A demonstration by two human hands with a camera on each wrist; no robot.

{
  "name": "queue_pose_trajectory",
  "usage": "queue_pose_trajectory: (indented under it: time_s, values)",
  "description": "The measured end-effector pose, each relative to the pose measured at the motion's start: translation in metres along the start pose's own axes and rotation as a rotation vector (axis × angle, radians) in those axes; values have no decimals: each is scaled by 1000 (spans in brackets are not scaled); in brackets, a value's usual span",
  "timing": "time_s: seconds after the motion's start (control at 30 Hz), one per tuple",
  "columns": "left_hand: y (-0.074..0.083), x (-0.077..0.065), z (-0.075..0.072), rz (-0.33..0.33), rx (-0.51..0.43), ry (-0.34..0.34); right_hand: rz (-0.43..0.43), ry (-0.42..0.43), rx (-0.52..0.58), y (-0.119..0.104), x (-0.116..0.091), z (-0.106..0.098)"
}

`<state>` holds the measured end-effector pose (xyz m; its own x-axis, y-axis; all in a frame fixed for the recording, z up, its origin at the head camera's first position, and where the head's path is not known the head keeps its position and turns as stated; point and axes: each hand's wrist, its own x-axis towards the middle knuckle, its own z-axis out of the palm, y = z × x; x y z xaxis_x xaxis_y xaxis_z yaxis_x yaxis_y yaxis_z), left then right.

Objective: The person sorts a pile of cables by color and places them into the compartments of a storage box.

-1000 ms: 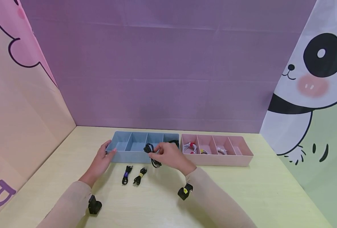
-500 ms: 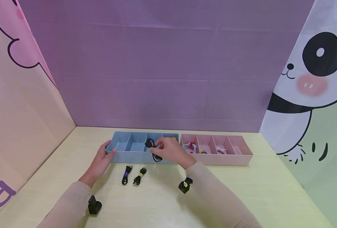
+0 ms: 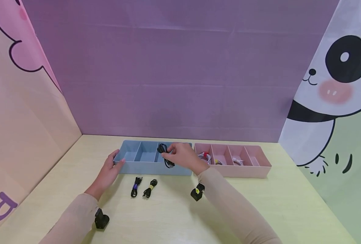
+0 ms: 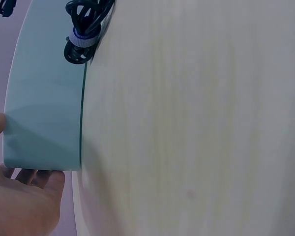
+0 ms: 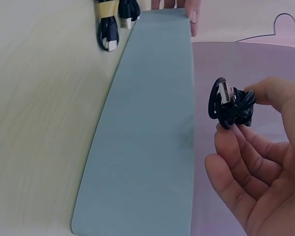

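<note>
My right hand (image 3: 185, 157) pinches a coiled black USB cable (image 3: 162, 148) between thumb and fingers, above the third compartment from the left of a blue divided box (image 3: 147, 168). In the right wrist view the metal plug of this USB cable (image 5: 225, 93) shows. At the box's left end my left hand (image 3: 108, 171) grips the wall, thumb at the rim and fingers against the end. Two more black cables lie on the table before the box: one with a purple tie (image 3: 135, 187), one with a yellow tie (image 3: 150, 188). My right hand hides the box's rightmost compartment.
Right beside the blue box stands a pink divided box (image 3: 235, 171). White cables (image 3: 205, 156) lie in some of its compartments. A purple backdrop (image 3: 180, 84) rises behind the table (image 3: 168, 217), with printed panels at both sides.
My right hand has lifted the coiled USB cable and carried it back, from the blue box's front wall to over the compartment. The left hand stays put.
</note>
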<state>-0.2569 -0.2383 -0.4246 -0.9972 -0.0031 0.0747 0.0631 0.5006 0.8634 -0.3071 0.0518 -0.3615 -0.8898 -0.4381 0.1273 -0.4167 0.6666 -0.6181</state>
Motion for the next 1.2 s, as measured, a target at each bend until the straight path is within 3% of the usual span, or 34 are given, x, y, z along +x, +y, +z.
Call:
queue_pose_trajectory:
  time_s: [0.37,1.2]
  values:
    - [2,-1,0,-6,8,-1,28,-8,-18,-1,8,1]
    - [0,-2,1,-4,1,-2,80,107,20,14,23,14]
